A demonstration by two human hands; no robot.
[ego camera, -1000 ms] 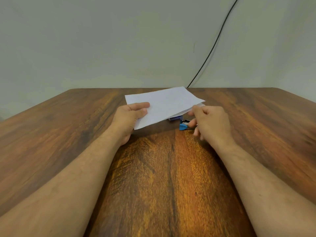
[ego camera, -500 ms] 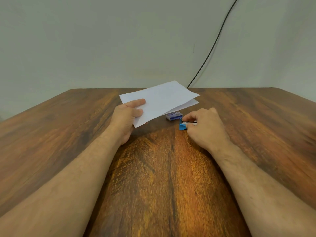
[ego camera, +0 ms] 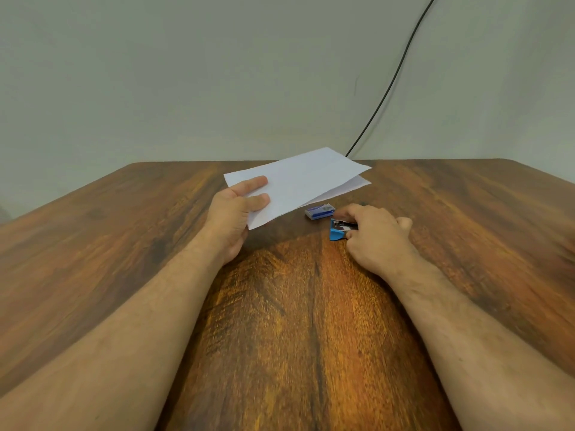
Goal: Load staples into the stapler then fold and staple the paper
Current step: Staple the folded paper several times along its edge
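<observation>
Matt white paper [ego camera: 298,181], glossy blue plastic stapler [ego camera: 338,233], wood-grain table [ego camera: 311,337].

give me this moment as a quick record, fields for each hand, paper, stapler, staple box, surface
left hand: holds the folded paper by its near left corner, lifted off the table
right hand: grips the stapler on the table
paper: white, folded, two layers parted at the right edge
stapler: blue, small, mostly covered by the hand
staple box: lying flat, just left of the right hand
table: dark brown wood grain

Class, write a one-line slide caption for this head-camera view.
Left hand holds folded paper above the table; right hand grips the blue stapler beside the staple box.
</observation>
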